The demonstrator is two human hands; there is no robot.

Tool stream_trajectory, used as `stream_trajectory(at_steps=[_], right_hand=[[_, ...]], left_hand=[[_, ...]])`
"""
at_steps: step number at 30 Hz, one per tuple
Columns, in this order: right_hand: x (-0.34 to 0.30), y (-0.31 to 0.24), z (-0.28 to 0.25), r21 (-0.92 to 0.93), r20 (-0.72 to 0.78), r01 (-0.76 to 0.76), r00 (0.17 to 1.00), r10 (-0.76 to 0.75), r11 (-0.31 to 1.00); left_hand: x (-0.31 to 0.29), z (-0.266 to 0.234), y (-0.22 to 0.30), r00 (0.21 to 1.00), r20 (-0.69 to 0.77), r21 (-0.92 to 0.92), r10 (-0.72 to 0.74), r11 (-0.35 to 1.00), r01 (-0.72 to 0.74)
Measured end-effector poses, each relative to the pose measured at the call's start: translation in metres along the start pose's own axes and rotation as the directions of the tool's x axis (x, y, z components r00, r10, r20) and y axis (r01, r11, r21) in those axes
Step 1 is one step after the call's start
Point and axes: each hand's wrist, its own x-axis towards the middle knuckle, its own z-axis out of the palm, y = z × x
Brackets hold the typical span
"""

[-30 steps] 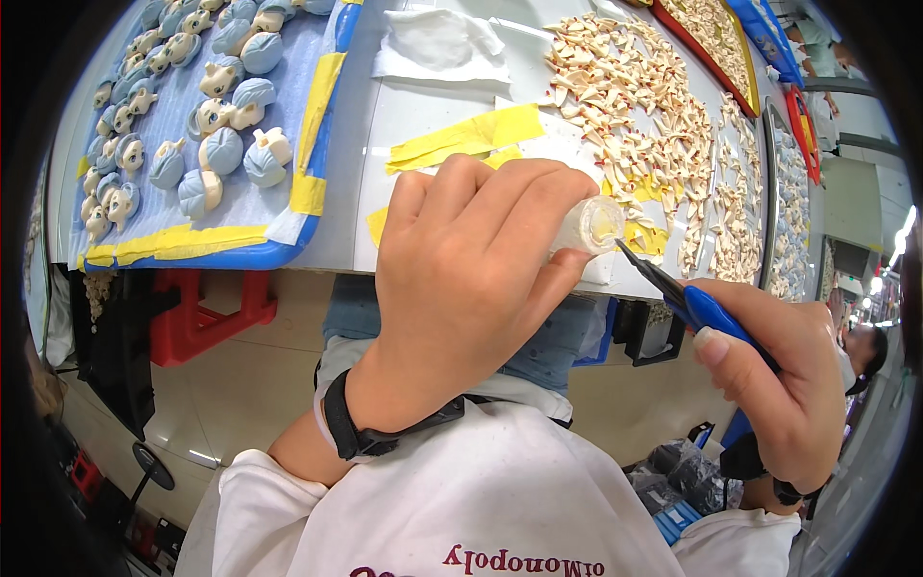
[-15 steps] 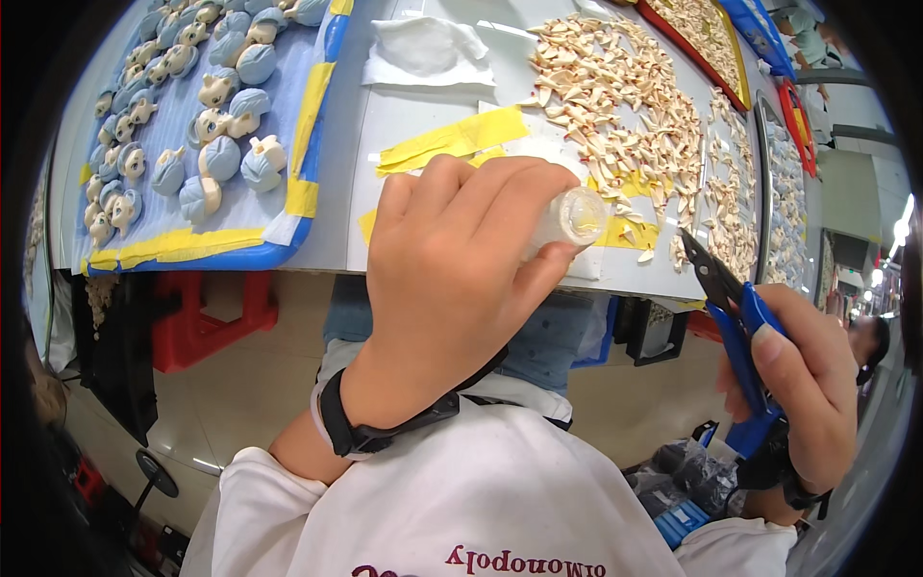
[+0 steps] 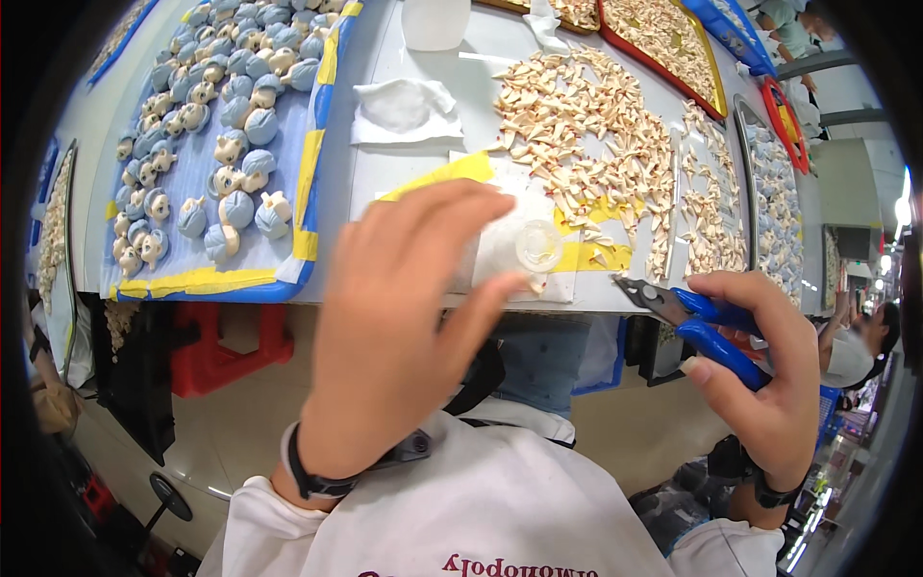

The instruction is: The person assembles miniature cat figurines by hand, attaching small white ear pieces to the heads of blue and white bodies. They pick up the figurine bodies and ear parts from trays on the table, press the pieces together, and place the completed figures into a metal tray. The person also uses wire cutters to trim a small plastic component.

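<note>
My left hand (image 3: 399, 288), somewhat blurred, is over the near edge of the table with its fingers and thumb apart and nothing in its grasp. Just beyond its fingertips a small clear plastic bottle (image 3: 539, 247) stands on white paper. In my right hand (image 3: 769, 375) is a pair of blue-handled side cutters (image 3: 707, 332), their dark jaws pointing left toward the table edge. Beyond lies a broad heap of small cream-coloured pieces with reddish tips (image 3: 586, 135). Yellow tape (image 3: 452, 175) is stuck to the tabletop beside the bottle.
A blue-rimmed tray (image 3: 306, 183) of blue-haired doll heads stands at the left. A crumpled white cloth (image 3: 404, 111) and a translucent white container (image 3: 436, 24) are farther back. A red-rimmed tray (image 3: 663, 53) holds more cream pieces. A red stool (image 3: 231, 341) is below the table.
My left hand has let go of the clear bottle and drawn back to the left, fingers spreading. The side cutters have turned and moved left, their handles now farther apart.
</note>
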Motion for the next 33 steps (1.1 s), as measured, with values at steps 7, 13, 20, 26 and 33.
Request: stream_trajectory(at_steps=[7, 13, 20, 26, 33], right_hand=[[-0.006, 0.004, -0.011, -0.271, -0.052, 0.185, 0.977, -0.206, 0.945], [-0.007, 0.012, -0.012, -0.305, -0.045, 0.207, 0.972, -0.232, 0.93], [-0.009, 0.012, -0.016, -0.319, -0.036, 0.218, 0.97, -0.241, 0.922], [-0.007, 0.012, -0.015, -0.335, -0.042, 0.229, 0.965, -0.257, 0.914], [-0.005, 0.008, -0.017, -0.435, -0.054, 0.264, 0.947, -0.318, 0.861]], left_hand=[[0.038, -0.025, -0.016, 0.999, 0.0, 0.396, 0.041, 0.918, -0.037], [0.044, -0.017, -0.026, 0.997, 0.077, 0.552, 0.013, 0.832, -0.054], [0.052, -0.012, -0.025, 0.999, 0.04, 0.567, -0.008, 0.823, -0.016], [0.052, -0.014, -0.024, 0.996, -0.089, 0.466, -0.019, 0.883, 0.059], [0.031, -0.043, 0.019, 0.918, 0.076, -0.335, -0.388, 0.858, 0.39]])
